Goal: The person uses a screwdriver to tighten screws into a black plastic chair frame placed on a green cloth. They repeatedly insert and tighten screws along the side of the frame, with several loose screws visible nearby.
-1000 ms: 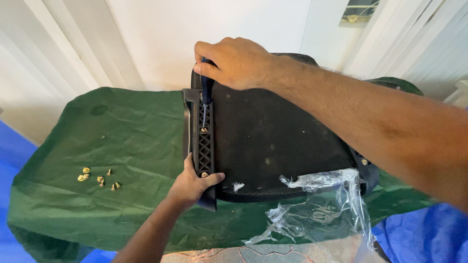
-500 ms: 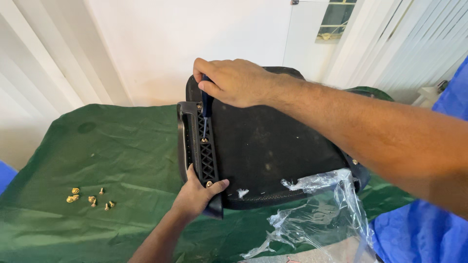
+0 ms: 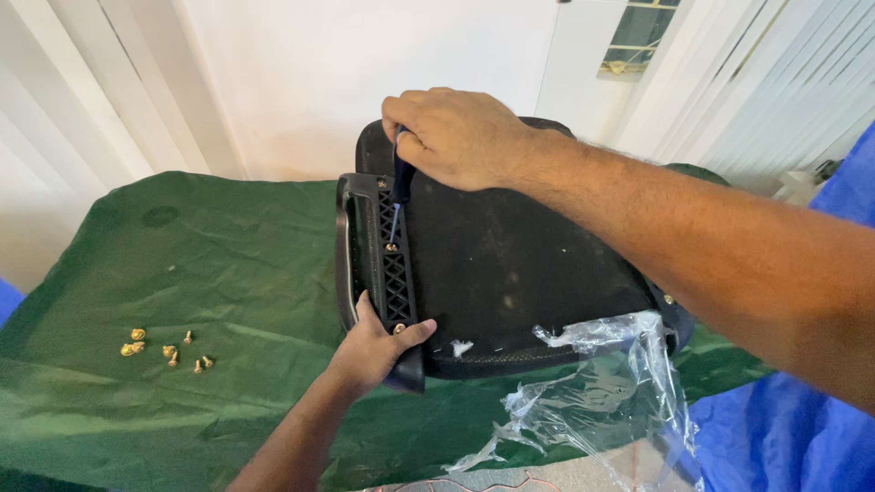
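A black chair seat (image 3: 510,264) lies upside down on a green cloth (image 3: 228,273). A black plastic armrest bracket (image 3: 387,264) with a lattice pattern runs along the seat's left side. My right hand (image 3: 456,137) grips a dark-handled screwdriver (image 3: 399,196) held upright, its tip on a brass screw in the bracket. My left hand (image 3: 374,351) clasps the near end of the bracket, thumb next to another brass screw (image 3: 398,328).
Several loose brass screws (image 3: 164,349) lie on the cloth at the left. Torn clear plastic wrap (image 3: 592,392) hangs off the seat's near right corner. Blue cloth (image 3: 802,428) sits at the right. A white wall and vertical blinds stand behind.
The view has shifted slightly, so the seat and screws sit a little differently in frame. Both hands keep the same hold on the bracket and the screwdriver.
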